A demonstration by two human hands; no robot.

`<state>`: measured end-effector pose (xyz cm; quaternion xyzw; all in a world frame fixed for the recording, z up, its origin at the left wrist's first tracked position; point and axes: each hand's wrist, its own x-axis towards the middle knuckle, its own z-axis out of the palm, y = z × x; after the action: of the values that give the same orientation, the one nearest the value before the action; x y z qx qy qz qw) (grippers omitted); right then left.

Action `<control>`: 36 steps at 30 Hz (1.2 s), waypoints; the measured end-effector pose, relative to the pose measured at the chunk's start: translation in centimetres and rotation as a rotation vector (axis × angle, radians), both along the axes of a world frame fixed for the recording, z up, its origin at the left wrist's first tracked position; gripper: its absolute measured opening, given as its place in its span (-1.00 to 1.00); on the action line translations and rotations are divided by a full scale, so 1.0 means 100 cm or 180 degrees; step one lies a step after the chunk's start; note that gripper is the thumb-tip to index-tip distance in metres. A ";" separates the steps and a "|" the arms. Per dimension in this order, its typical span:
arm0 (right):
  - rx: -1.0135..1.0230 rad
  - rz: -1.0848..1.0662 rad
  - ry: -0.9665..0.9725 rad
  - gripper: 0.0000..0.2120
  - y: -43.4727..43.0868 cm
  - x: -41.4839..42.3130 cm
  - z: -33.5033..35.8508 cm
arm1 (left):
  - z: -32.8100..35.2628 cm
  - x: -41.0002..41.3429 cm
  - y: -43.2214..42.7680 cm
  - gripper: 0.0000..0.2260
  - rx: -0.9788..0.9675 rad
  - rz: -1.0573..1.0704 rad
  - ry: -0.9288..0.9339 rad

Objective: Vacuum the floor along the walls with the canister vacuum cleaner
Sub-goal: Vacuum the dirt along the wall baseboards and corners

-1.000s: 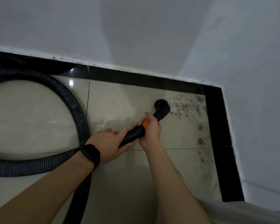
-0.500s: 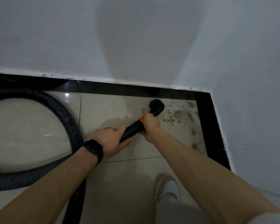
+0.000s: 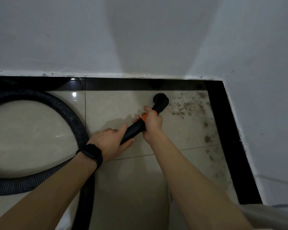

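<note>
I hold a black vacuum wand (image 3: 133, 130) with an orange ring in both hands. My right hand (image 3: 152, 124) grips it near the orange ring, just behind the round black nozzle (image 3: 161, 100). My left hand (image 3: 110, 141), with a black watch on the wrist, grips the wand's lower end. The nozzle rests on the beige tiled floor (image 3: 120, 103) close to the black skirting strip (image 3: 123, 84) under the white wall. Brown dirt (image 3: 187, 107) is scattered on the tiles right of the nozzle, toward the corner. The ribbed dark hose (image 3: 73, 120) loops on the floor at left.
Two white walls (image 3: 140, 39) meet in a corner at the upper right, with black skirting (image 3: 229, 138) running along the right wall too. More dirt specks (image 3: 207, 138) trail down beside it. Grey fabric (image 3: 273, 216) shows at the bottom right.
The nozzle has slid forward, closer to the far skirting and the dirt patch. The view has tilted, and the shoe seen half a second ago is out of sight.
</note>
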<state>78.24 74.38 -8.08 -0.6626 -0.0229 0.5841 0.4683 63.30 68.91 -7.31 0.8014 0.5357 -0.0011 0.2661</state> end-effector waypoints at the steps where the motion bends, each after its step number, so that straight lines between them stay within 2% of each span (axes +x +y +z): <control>1: -0.0016 -0.0064 0.0016 -0.62 -0.009 -0.005 -0.003 | -0.001 -0.007 -0.007 -0.66 0.0058 -0.0070 0.0032; 6: -0.0077 -0.0635 0.0102 -0.75 -0.054 -0.021 -0.011 | -0.017 -0.032 -0.038 -0.39 0.0464 -0.0422 0.0035; 9: -0.0194 -0.1007 0.0101 -0.81 -0.073 -0.010 -0.012 | -0.024 -0.025 -0.046 -0.53 0.0739 -0.0654 -0.0112; 12: -0.0242 -0.1197 0.0025 -0.83 -0.081 0.010 -0.011 | -0.025 -0.004 -0.050 -0.58 0.0704 -0.0836 -0.0259; 21: -0.0054 -0.1023 0.0207 -0.87 -0.064 0.030 -0.008 | -0.025 0.019 -0.039 -0.55 0.0688 -0.0676 -0.0314; 26: 0.0000 -0.0974 0.0233 -0.89 -0.058 0.030 -0.010 | -0.022 0.019 -0.037 -0.54 0.0665 -0.0677 -0.0207; 30: 0.0040 -0.0936 0.0225 -0.87 -0.053 0.029 -0.010 | -0.018 0.020 -0.031 -0.45 0.0618 -0.0750 0.0017; 36: 0.0070 -0.0871 0.0257 -0.86 -0.040 0.030 -0.010 | -0.012 0.025 -0.017 -0.56 0.0342 -0.0667 0.0175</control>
<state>81.24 70.43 -9.11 -0.6303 0.0801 0.5407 0.5513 65.76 67.22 -8.54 0.8657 0.4554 -0.0221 0.2064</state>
